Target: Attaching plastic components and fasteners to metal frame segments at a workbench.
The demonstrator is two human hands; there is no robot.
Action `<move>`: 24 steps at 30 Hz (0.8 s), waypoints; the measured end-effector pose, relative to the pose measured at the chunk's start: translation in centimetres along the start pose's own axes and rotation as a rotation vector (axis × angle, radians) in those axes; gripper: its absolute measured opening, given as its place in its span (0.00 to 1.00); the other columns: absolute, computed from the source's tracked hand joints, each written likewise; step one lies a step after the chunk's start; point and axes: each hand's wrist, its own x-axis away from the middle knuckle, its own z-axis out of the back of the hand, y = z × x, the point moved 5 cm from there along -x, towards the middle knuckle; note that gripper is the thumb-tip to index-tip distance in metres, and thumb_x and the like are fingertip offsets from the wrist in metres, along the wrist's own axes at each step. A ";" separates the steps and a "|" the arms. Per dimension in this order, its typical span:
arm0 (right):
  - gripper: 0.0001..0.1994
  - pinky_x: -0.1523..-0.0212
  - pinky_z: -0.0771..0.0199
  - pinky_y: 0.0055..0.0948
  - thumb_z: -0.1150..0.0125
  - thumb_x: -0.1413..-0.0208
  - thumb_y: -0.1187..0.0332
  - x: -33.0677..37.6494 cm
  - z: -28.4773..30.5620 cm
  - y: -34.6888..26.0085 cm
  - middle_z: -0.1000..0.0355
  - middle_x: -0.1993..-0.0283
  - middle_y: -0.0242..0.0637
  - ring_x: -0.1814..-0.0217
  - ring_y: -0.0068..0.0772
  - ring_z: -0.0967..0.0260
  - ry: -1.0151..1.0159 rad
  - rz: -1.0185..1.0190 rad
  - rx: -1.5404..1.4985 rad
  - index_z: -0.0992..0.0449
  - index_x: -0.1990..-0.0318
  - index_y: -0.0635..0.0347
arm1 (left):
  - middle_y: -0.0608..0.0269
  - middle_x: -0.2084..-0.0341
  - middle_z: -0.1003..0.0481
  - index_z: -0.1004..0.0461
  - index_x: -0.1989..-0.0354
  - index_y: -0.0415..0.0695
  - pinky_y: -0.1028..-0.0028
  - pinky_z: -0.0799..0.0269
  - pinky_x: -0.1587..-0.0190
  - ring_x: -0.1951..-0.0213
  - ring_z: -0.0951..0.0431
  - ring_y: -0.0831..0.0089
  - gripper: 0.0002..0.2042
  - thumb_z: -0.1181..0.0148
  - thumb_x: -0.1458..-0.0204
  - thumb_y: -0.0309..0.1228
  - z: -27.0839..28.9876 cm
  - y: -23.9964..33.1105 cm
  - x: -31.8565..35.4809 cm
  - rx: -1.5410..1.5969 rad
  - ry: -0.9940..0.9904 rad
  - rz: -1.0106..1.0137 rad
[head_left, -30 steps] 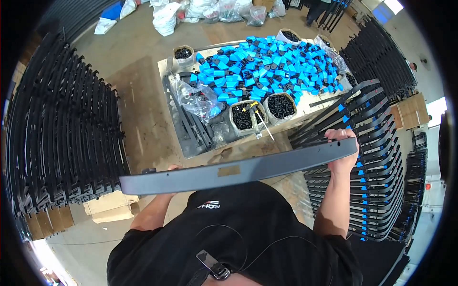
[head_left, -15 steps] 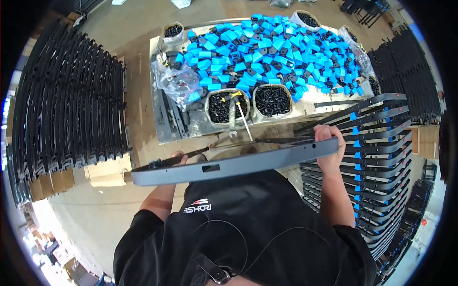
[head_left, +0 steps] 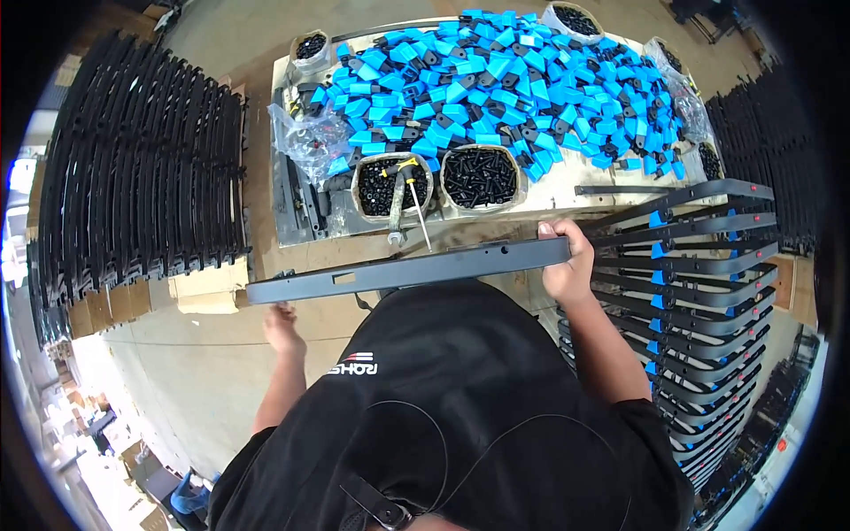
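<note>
Floor [head_left: 305, 257] shows between table edge [head_left: 556, 195] and grey bar [head_left: 425, 269]; right hand [head_left: 572, 267] grips bar's right end, left hand [head_left: 282, 331]: grasp unclear.

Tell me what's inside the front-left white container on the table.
Small black parts; a wrench and a yellow-handled tool rest over them, hiding some. Deeper layers are covered.
</note>
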 end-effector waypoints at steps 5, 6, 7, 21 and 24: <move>0.10 0.66 0.36 0.22 0.40 0.36 0.74 -0.8 -0.2 0.5 0.32 0.73 0.27 0.68 0.16 0.40 0.016 -0.040 0.039 0.31 0.71 0.63 | 0.63 0.58 0.23 0.26 0.48 0.44 0.69 0.33 0.47 0.53 0.25 0.71 0.20 0.54 0.32 0.46 -9.7 15.5 3.9 0.317 0.054 -0.207; 0.10 0.67 0.37 0.22 0.40 0.36 0.73 -0.8 0.0 1.2 0.33 0.74 0.26 0.68 0.15 0.40 0.039 -0.066 0.057 0.31 0.71 0.62 | 0.62 0.57 0.23 0.26 0.47 0.42 0.69 0.33 0.45 0.52 0.26 0.70 0.20 0.54 0.32 0.45 -11.6 17.4 3.8 0.088 -0.096 -0.393; 0.10 0.67 0.37 0.21 0.39 0.36 0.73 -1.3 0.3 1.1 0.34 0.74 0.24 0.69 0.14 0.41 0.065 -0.027 0.112 0.31 0.71 0.62 | 0.62 0.57 0.23 0.26 0.47 0.40 0.68 0.34 0.44 0.51 0.26 0.69 0.20 0.54 0.32 0.44 -12.9 19.2 4.5 -0.127 -0.238 -0.580; 0.08 0.63 0.34 0.23 0.38 0.42 0.72 -8.7 1.5 5.6 0.31 0.66 0.28 0.63 0.18 0.36 -0.077 -0.173 0.151 0.26 0.56 0.61 | 0.77 0.78 0.35 0.27 0.73 0.46 0.78 0.44 0.71 0.74 0.39 0.85 0.15 0.44 0.36 0.40 -20.9 21.0 -0.3 -0.158 -0.205 -0.468; 0.15 0.60 0.33 0.25 0.33 0.45 0.72 -8.2 1.4 3.6 0.32 0.61 0.32 0.58 0.22 0.35 0.137 0.155 0.206 0.29 0.52 0.61 | 0.76 0.76 0.35 0.27 0.72 0.43 0.76 0.42 0.69 0.71 0.37 0.82 0.15 0.44 0.36 0.41 -21.0 21.8 0.2 -0.195 -0.146 -0.585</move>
